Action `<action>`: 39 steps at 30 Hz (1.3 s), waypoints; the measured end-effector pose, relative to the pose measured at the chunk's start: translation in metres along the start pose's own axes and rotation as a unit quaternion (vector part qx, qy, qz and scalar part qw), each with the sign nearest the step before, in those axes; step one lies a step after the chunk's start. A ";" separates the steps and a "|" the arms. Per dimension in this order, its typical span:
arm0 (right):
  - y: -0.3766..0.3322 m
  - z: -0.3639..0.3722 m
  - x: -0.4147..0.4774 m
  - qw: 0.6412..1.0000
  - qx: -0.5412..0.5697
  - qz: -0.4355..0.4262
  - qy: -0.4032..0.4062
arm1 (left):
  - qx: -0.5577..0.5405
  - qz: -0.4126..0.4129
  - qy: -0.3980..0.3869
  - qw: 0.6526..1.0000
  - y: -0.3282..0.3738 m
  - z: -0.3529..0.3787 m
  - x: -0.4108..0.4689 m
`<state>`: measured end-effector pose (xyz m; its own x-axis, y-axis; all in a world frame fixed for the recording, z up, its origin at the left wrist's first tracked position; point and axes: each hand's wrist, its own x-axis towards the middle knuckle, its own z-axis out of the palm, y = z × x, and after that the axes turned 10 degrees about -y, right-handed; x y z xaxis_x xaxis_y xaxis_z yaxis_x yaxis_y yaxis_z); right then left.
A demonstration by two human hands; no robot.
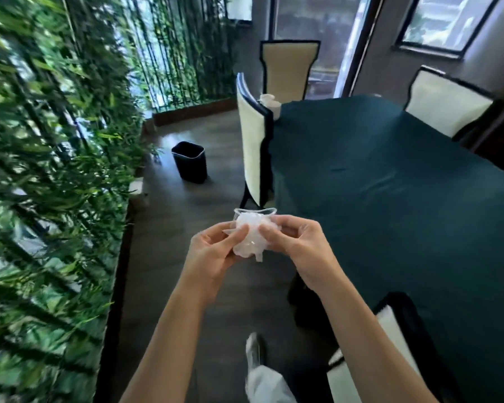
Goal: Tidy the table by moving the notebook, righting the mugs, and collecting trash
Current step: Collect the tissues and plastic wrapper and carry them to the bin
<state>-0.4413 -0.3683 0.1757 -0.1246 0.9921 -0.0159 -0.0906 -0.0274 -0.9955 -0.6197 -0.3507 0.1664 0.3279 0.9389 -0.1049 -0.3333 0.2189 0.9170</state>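
Fingers (240,232) of both hands are closed on a crumpled clear plastic cup stuffed with white tissue (252,237), held between left hand (213,254) and right hand (297,245), beside the teal-covered worktop (390,184). The wad is best compacted, then carried over the black plastic bin (190,162) on the floor.

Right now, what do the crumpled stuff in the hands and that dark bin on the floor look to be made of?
The crumpled wad, held by both hands, looks like thin clear plastic: translucent, whitish, creased, with a stiffer clear rim at the top. The bin looks like black moulded plastic, smooth with a faint sheen along its rim, though blur leaves that open.
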 end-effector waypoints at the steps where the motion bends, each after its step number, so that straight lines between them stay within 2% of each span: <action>1: 0.003 0.000 0.017 1.000 0.004 0.005 -0.024 | -0.004 -0.001 0.009 1.000 0.002 -0.009 0.013; 7: 0.008 -0.010 0.163 0.991 0.053 0.031 -0.119 | -0.010 0.001 0.033 0.999 0.033 -0.070 0.130; 14: -0.001 -0.004 0.338 0.974 0.139 0.049 -0.174 | -0.029 0.040 0.056 0.997 0.091 -0.133 0.261; 17: 0.003 0.007 0.405 0.971 0.140 0.049 -0.188 | -0.038 0.044 0.076 0.995 0.107 -0.162 0.312; 24: 0.030 0.034 0.588 0.986 0.104 0.056 -0.114 | -0.067 0.031 0.125 0.989 0.134 -0.256 0.466; 35: 0.035 0.075 0.908 0.990 0.067 0.070 -0.099 | -0.068 0.010 0.133 0.989 0.217 -0.417 0.740; 39: 0.066 0.073 1.019 0.994 0.031 0.083 -0.069 | -0.073 -0.020 0.135 0.988 0.215 -0.470 0.836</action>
<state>-0.6459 0.6321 0.1007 -0.2774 0.9471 -0.1617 -0.1178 -0.2006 -0.9726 -0.8327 0.6066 0.0952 0.1024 0.9611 -0.2564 -0.4560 0.2745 0.8466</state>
